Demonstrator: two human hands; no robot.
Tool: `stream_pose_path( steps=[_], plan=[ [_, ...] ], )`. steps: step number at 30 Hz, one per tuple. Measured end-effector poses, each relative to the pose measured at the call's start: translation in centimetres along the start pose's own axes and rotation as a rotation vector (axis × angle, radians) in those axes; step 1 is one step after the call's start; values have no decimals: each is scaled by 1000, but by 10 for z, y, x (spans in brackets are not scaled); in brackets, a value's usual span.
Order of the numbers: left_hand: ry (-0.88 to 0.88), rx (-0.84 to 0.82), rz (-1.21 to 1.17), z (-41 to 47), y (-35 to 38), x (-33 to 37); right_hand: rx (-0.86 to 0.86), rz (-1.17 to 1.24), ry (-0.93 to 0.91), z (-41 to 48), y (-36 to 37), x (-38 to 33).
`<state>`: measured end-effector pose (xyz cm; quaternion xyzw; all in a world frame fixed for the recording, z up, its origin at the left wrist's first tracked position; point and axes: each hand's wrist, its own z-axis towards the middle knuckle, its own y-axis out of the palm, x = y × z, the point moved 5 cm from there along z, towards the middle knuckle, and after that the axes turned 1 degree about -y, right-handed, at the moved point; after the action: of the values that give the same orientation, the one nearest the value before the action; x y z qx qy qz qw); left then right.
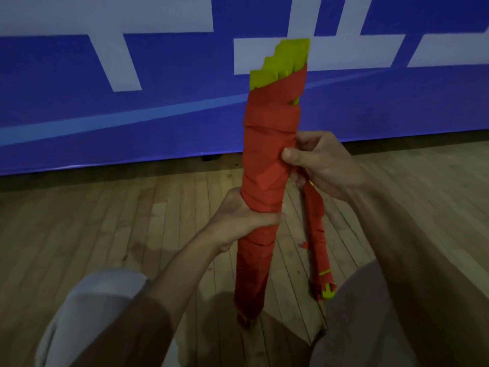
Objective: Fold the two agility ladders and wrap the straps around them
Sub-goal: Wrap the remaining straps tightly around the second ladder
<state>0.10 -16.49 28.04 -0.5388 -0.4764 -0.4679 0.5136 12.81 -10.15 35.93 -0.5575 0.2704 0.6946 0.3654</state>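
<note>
Head view, held ladder: the folded agility ladder (267, 197) stands nearly upright in front of the person, tilted slightly right, with its lower end close to the wooden floor (105, 221).
Head view, rungs: stepped yellow rungs (283, 64) stick out bare at the top.
Head view, strap: the red strap (264, 120) winds round the bundle from just under the rungs down to the bottom.
Head view, left hand: the left hand (238, 221) has a closed grip round the bundle below its middle.
Head view, right hand: the right hand (322, 165) pinches a fold of strap at the bundle's right edge, thumb on top.
Head view, second ladder: the second wrapped ladder (317, 239) looks to lie on the floor just behind, its upper end hidden by the right hand.
Head view, backdrop: a blue and white banner (132, 115) runs along the floor's far edge.
Stage, judged: securing the strap's end on the held bundle.
Risk: if the pinch slips before the end is tucked, the upper turns could slacken and unwind.
Risk: the uneven rungs could slide out of loose wraps.
</note>
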Motion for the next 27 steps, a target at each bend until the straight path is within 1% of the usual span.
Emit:
stream_pose_path(
  steps=[3, 5, 7, 9, 11, 12, 14, 17, 19, 21, 23, 25, 27],
  plan=[
    [-8, 144, 36, 3, -9, -10, -8, -147, 84, -2, -5, 3],
    [-65, 252, 141, 4, -18, -15, -23, -218, 132, -2, -4, 9],
    [-108, 334, 290, 5, -24, -17, 29, -220, 192, -1, -2, 17],
    [-131, 381, 385, 6, -28, -17, 101, -160, 249, 0, 7, 24],
    [-133, 394, 491, 7, -29, -19, 160, -107, 298, 1, 20, 33],
    [-117, 389, 573, 9, -28, -19, 193, -118, 313, 2, 27, 36],
    [-69, 345, 732, 8, -22, -19, 279, -209, 335, 5, 37, 44],
    [3, 280, 930, 2, -9, -13, 461, -387, 343, 9, 38, 55],
    [60, 260, 1011, -3, -3, -11, 541, -463, 319, 11, 31, 58],
    [93, 236, 978, -6, 0, -7, 531, -482, 287, 12, 26, 55],
    [114, 209, 863, -7, -4, 0, 476, -440, 246, 11, 24, 42],
    [106, 141, 701, -5, -11, 8, 437, -360, 200, 8, 17, 32],
    [62, 56, 463, -3, -25, 15, 416, -203, 141, 5, 10, 22]
  ],
)
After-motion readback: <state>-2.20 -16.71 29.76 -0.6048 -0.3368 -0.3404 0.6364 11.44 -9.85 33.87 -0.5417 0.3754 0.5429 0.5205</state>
